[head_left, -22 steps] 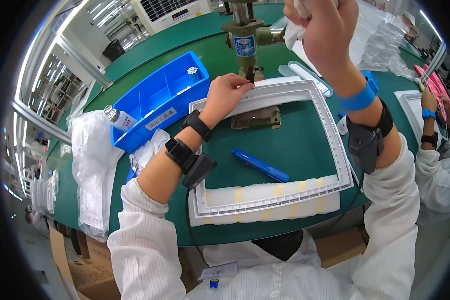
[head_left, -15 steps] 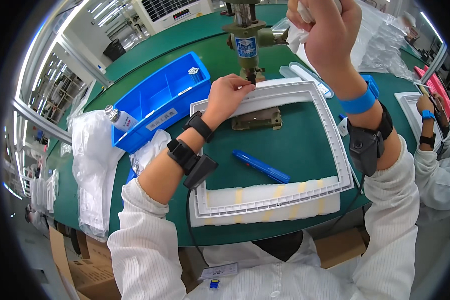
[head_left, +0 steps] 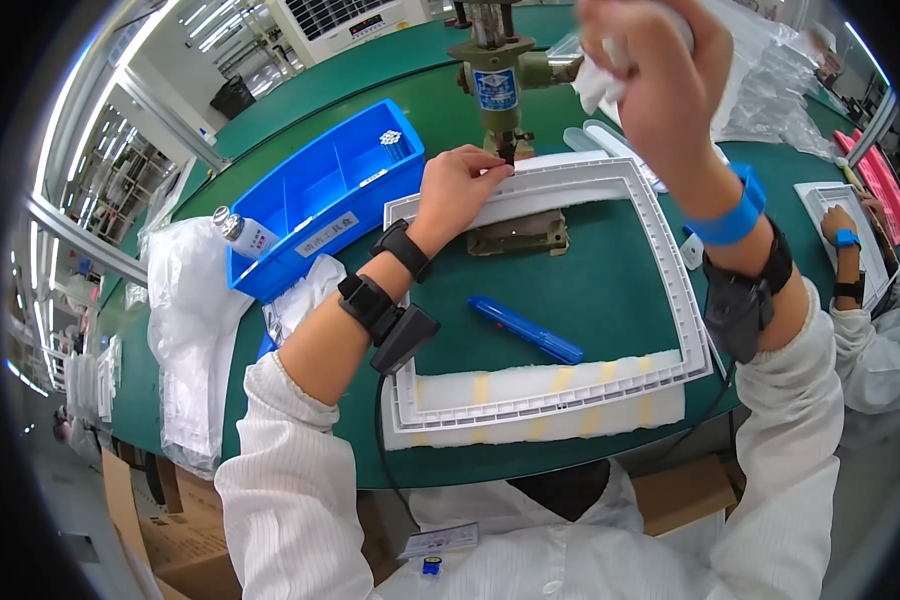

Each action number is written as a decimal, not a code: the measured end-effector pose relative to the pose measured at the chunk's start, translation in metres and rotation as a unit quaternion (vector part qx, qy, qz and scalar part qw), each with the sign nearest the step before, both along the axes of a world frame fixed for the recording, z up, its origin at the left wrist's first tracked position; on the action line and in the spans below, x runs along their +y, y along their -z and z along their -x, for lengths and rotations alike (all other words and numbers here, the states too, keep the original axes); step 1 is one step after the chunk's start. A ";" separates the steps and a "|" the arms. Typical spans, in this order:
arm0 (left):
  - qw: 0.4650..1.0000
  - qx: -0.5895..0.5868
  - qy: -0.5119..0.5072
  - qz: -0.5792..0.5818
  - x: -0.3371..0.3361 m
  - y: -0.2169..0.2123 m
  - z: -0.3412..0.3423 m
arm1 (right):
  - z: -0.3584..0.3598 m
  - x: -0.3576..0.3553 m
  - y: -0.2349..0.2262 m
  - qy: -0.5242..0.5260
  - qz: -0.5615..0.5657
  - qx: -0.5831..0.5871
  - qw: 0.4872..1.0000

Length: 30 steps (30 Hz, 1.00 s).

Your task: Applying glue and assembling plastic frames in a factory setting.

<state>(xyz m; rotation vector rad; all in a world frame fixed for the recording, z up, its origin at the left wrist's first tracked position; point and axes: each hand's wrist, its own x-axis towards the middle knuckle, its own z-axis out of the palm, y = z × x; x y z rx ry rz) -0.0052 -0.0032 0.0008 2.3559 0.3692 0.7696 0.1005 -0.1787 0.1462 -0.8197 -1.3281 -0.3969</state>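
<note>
A large white rectangular plastic frame lies on the green table, its far edge beneath a green hand press. My left hand rests over the far left part of that edge. Its thumb and fingertips pinch together right at the press tip; whatever lies between them is too small to make out. Raised at the upper right, my right hand is closed around the press lever's white-wrapped handle, slightly blurred. Inside the frame lie a blue pen-shaped tool and the metal press base.
White foam with yellow stripes lies under the frame's near side. At left stand a blue divided bin, a small bottle and white plastic bags. Clear plastic is piled far right. A co-worker's hand touches another white frame.
My right hand and forearm have shifted slightly right and down, still on the lever handle. My left hand stays at the press tip. The co-worker's hand has moved over the other frame.
</note>
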 end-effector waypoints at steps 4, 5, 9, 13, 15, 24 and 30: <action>1.000 -0.010 0.007 0.002 -0.001 0.001 -0.002 | 0.000 0.008 -0.021 -0.107 0.038 0.110 0.987; 1.000 -0.009 0.006 0.004 -0.002 0.002 -0.003 | -0.003 0.010 -0.019 -0.104 0.022 0.113 0.988; 0.999 -0.001 -0.002 0.037 0.000 0.003 0.000 | -0.004 -0.006 0.003 -0.014 0.063 0.033 0.997; 1.000 -0.011 0.006 -0.005 -0.001 0.001 -0.001 | 0.006 -0.019 0.032 -0.018 0.047 0.004 0.999; 1.000 -0.013 0.008 -0.009 -0.001 0.001 -0.001 | 0.005 -0.024 0.034 0.000 0.054 -0.058 0.997; 1.000 -0.015 0.010 -0.003 0.000 0.004 -0.002 | 0.010 -0.036 0.050 -0.037 0.102 -0.080 0.991; 1.000 0.002 0.001 -0.012 0.002 0.004 0.000 | 0.018 -0.042 0.071 -0.023 0.138 -0.129 0.982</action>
